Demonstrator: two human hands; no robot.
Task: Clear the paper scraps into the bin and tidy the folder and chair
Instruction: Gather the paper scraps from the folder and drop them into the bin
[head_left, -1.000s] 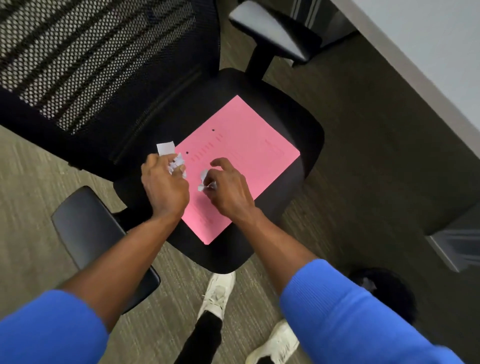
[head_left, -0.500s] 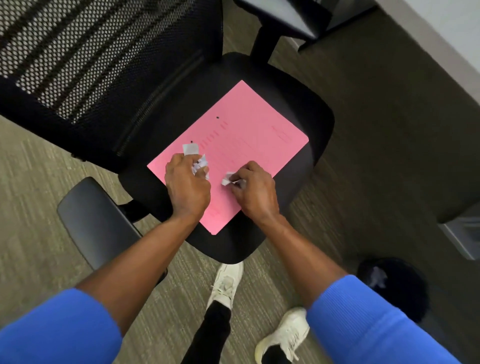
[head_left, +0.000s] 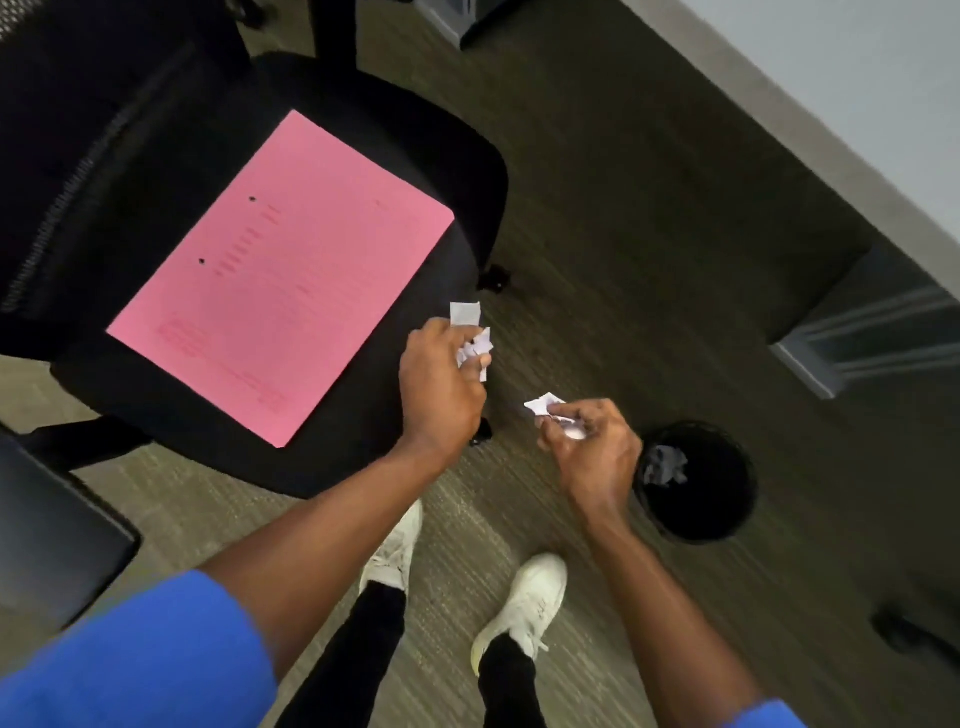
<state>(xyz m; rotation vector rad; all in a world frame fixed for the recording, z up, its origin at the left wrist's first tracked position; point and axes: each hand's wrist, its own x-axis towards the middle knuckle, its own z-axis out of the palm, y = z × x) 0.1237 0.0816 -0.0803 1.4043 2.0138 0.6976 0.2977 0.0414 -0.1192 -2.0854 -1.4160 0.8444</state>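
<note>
A pink folder (head_left: 291, 270) lies flat on the black seat of an office chair (head_left: 457, 171), with no scraps left on it. My left hand (head_left: 441, 384) is past the seat's right edge, closed on a bunch of white paper scraps (head_left: 470, 332). My right hand (head_left: 589, 447) hovers over the carpet, pinching more white scraps (head_left: 544, 404). A round black bin (head_left: 722, 514) stands on the floor just right of my right hand, with crumpled paper (head_left: 665, 462) inside it.
The chair's mesh back (head_left: 78, 130) fills the upper left and an armrest (head_left: 47, 530) juts out at the lower left. A light desk edge (head_left: 810, 130) runs along the upper right, with a metal leg (head_left: 872, 338) beneath. My white shoes (head_left: 524, 603) stand on the carpet.
Both hands lifted off the pink folder with the scraps and moved right, off the chair toward the bin. The view swung right, bringing the bin into full sight.
</note>
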